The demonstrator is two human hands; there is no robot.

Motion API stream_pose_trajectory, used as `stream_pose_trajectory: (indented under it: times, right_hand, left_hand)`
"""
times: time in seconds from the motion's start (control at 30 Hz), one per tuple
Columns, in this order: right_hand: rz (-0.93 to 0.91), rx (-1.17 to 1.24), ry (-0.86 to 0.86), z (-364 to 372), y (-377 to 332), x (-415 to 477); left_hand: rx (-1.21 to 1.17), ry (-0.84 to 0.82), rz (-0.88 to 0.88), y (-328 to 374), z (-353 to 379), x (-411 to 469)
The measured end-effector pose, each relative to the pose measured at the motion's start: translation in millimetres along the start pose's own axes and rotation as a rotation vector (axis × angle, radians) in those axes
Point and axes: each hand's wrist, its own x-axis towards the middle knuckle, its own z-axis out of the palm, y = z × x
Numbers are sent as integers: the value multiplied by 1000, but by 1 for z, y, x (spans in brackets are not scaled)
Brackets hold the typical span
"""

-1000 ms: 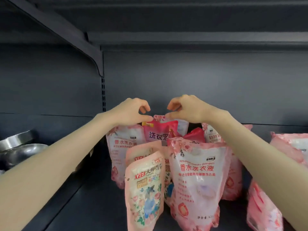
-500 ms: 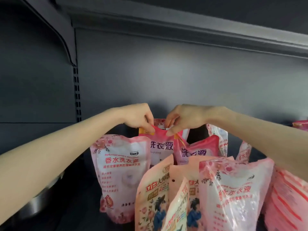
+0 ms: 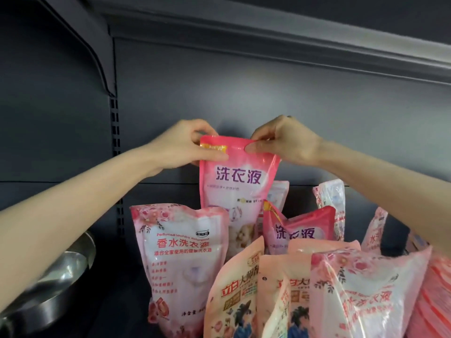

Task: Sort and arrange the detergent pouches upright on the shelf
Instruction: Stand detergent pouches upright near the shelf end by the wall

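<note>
A bright pink detergent pouch with purple lettering hangs upright above the back of the pile. My left hand pinches its top left corner and my right hand pinches its top right corner. Below stand more pouches: a pale pink one at the left, a second bright pink one leaning at the right, peach ones in front and a pale pink one tilted at the front right. The held pouch's lower part is hidden behind the others.
The dark shelf back panel rises behind the pouches, with a slotted upright and a bracket at the left. A steel bowl sits at the lower left. More pink pouches crowd the right edge.
Both hands have lifted the bright pink pouch up out of the back of the pile; earlier they only pinched its top among the others. The view has shifted too.
</note>
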Motion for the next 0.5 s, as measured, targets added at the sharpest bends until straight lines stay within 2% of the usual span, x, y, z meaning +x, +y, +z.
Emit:
stream_pose_trajectory:
  times: [0.13,0.2,0.37,0.43,0.5]
  right_hand:
    - [-53,46,239,-15,-8,0]
    - [-81,89,329,-22,-14,-2]
    - [-71,356,467,-38,-25,-20]
    - [-37,542,447,-45,-25,-31]
    - [10,726,342,-49,-21,-45]
  left_hand:
    - [26,-173,-115,-6,3,-9]
    - [31,-187,-107,-3,5,-9]
    - [55,19,-21,18,8,-12]
    - [66,99,-3,27,12,-16]
    - [31,154,26,37,16,-22]
